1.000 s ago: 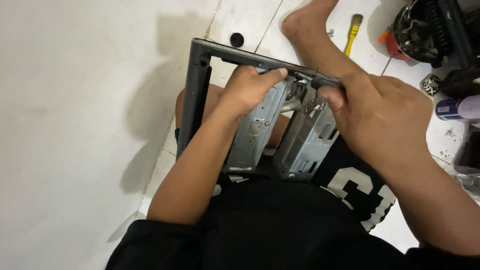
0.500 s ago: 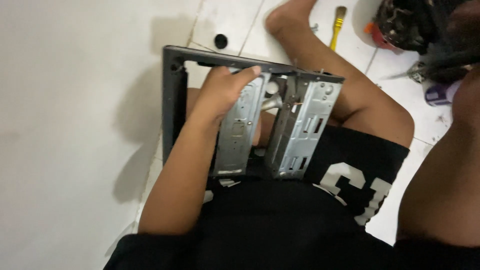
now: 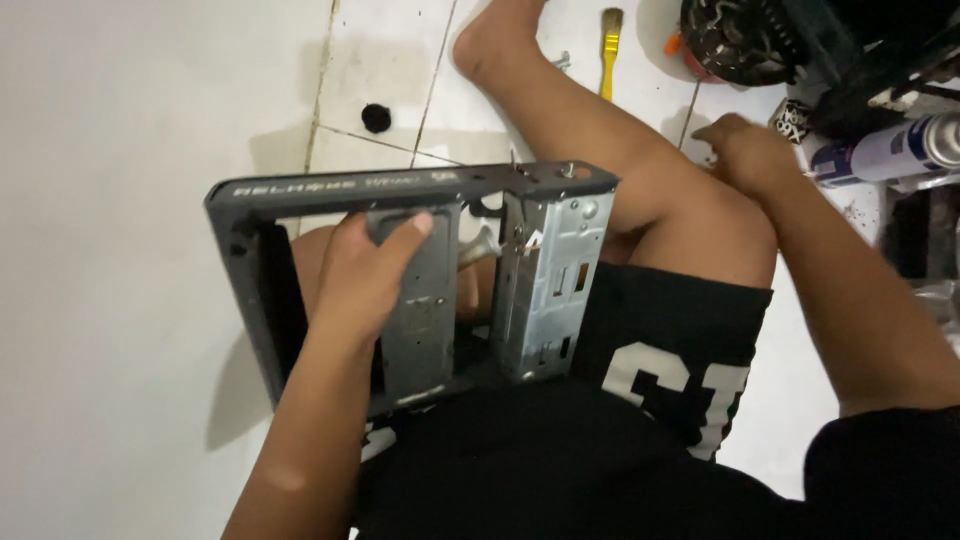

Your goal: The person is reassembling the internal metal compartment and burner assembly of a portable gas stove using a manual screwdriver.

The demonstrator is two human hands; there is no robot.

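chassis [image 3: 300,190] in lap, left hand [image 3: 365,275] gripping

Left hand [image 3: 365,275] gripping metal chassis [image 3: 420,270] on lap, right hand [image 3: 745,150] reaching floor near spray can [image 3: 885,150], yellow brush [image 3: 610,45] beyond

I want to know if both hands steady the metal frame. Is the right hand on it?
No, the right hand reaches toward the floor by the spray can, while only the left hand grips the metal frame.

spray can [image 3: 890,150], fan [image 3: 740,35] crowd right hand [image 3: 745,150].
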